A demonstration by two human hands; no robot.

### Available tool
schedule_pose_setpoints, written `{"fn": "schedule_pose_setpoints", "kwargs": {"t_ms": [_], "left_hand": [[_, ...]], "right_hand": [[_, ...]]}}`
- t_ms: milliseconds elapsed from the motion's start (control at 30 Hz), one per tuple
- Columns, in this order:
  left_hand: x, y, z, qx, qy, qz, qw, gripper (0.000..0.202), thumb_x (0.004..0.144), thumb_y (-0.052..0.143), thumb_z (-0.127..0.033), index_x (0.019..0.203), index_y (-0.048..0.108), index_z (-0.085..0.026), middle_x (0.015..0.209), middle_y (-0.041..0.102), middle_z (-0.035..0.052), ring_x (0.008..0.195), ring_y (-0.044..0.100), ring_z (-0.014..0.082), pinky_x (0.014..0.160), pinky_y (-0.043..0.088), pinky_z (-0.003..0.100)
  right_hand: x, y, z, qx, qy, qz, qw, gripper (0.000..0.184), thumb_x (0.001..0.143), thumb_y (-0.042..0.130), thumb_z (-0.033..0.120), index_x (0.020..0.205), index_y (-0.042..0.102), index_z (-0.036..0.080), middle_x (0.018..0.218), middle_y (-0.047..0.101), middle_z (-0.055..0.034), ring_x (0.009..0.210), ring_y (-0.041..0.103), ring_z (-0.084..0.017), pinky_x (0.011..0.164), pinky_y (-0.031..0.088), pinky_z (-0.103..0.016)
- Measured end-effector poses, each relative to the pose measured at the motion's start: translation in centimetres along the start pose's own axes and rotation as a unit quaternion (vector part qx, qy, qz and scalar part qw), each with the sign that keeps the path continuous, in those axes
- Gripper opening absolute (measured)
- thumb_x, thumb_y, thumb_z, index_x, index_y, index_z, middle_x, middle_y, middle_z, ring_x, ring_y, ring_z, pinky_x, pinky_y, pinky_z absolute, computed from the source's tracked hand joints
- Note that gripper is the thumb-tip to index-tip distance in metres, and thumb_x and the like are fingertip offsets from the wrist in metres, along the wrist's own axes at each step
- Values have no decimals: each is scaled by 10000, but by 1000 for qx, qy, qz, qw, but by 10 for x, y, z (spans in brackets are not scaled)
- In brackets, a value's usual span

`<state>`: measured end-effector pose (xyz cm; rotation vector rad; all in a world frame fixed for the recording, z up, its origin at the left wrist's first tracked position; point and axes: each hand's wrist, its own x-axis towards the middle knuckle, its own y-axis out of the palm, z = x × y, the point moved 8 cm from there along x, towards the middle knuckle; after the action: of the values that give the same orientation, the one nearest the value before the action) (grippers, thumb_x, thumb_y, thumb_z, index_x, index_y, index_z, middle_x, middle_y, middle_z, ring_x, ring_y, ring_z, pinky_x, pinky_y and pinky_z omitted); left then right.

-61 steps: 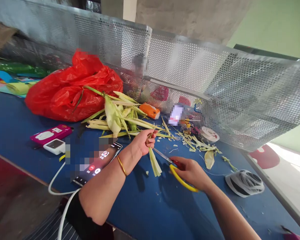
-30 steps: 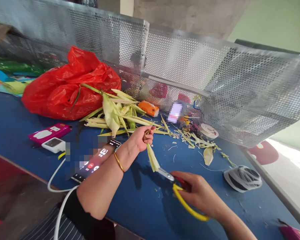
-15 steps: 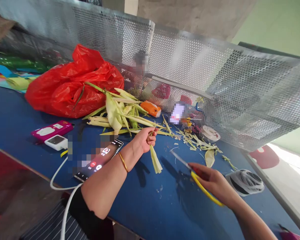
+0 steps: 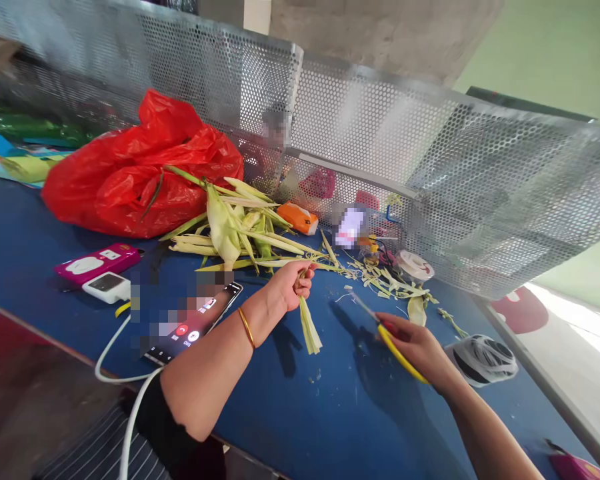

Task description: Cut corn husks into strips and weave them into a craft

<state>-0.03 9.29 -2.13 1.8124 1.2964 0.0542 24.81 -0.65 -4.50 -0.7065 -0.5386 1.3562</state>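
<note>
My left hand [image 4: 296,283] is closed round a pale green corn husk strip [image 4: 310,329], whose fanned end hangs below my fist. To its right, my right hand [image 4: 413,343] grips yellow-handled scissors [image 4: 401,357], their blades pointing up and left towards the husk but apart from it. A heap of corn husks [image 4: 224,230] lies just beyond my left hand. Small cut husk scraps [image 4: 380,277] are scattered on the blue table [image 4: 300,413] past the scissors' tip.
A red plastic bag [image 4: 130,177] stands behind the heap. Near my left forearm lie a lit phone [image 4: 195,327] with a white cable [image 4: 100,367], a power bank [image 4: 107,287] and a purple box [image 4: 97,262]. A tape roll [image 4: 415,265] and wrapped bundle [image 4: 483,360] sit right; perforated metal panels [image 4: 360,120] stand behind.
My right hand and the scissors have shifted slightly up and left. My left hand keeps its hold on the husk strip, and the whole view has moved a little.
</note>
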Motion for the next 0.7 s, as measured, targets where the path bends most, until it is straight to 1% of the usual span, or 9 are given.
{"fn": "schedule_pose_setpoints", "kwargs": {"t_ms": [67,100,167,233,300,433,500,633,700], "left_hand": [[0,1,2,2,-7,4,1000,165,902,473,-127,772,572,-103,540,421,-64,320,292,-7,312,152,118],[0,1,4,3,-11,5,1000,159,901,480,-132,778,576,-103,543,425,-63,322,297,-6,314,156,118],[1,2,7,5,-16,6,1000,156,902,486,-139,779,577,-105,547,424,-62,325,300,-5,317,156,118],[1,1,9,6,-19,5,1000,167,909,479,-149,778,574,-107,549,420,-63,325,298,-7,320,150,118],[1,1,11,6,-20,2,1000,173,911,475,-153,775,572,-109,551,422,-64,324,295,-9,324,145,117],[0,4,18,4,-28,6,1000,158,895,511,-153,762,585,-110,547,437,-60,332,313,2,325,154,124],[0,6,22,2,-33,11,999,169,901,512,-167,768,600,-110,545,451,-53,346,346,14,324,191,128],[-2,12,28,-16,-33,31,999,154,907,525,-161,812,631,-103,586,524,-22,446,497,50,395,370,144],[-3,17,32,-62,-33,49,996,154,920,526,-153,845,648,-98,619,569,-1,509,558,74,479,470,181]], "right_hand": [[-7,19,13,5,-43,70,997,612,696,694,524,1222,693,211,923,768,-26,835,690,-229,726,533,-290],[-7,22,15,-15,-44,77,996,580,689,705,513,1192,711,224,898,769,-16,819,689,-226,716,531,-287],[1,14,12,-88,-6,23,996,513,713,672,510,1145,735,240,884,769,-17,819,693,-238,711,523,-298],[10,-6,6,-172,53,-68,981,488,781,582,504,1153,730,225,944,767,-54,868,696,-273,727,512,-332],[13,-20,2,-210,81,-116,967,517,829,503,489,1198,702,186,998,758,-106,921,691,-316,733,500,-369],[3,-22,4,-266,80,-114,954,540,860,466,503,1306,606,232,964,760,-87,884,704,-308,683,484,-350],[-5,-20,7,-316,92,-108,938,534,876,455,468,1332,562,213,1008,750,-112,872,706,-316,649,472,-356],[-14,-17,30,-403,90,-100,905,402,895,451,391,1124,672,147,1060,704,-203,922,685,-366,656,473,-402],[-13,-17,56,-373,44,-131,918,357,887,481,382,1040,710,155,1089,688,-202,963,666,-363,715,481,-421]]}}
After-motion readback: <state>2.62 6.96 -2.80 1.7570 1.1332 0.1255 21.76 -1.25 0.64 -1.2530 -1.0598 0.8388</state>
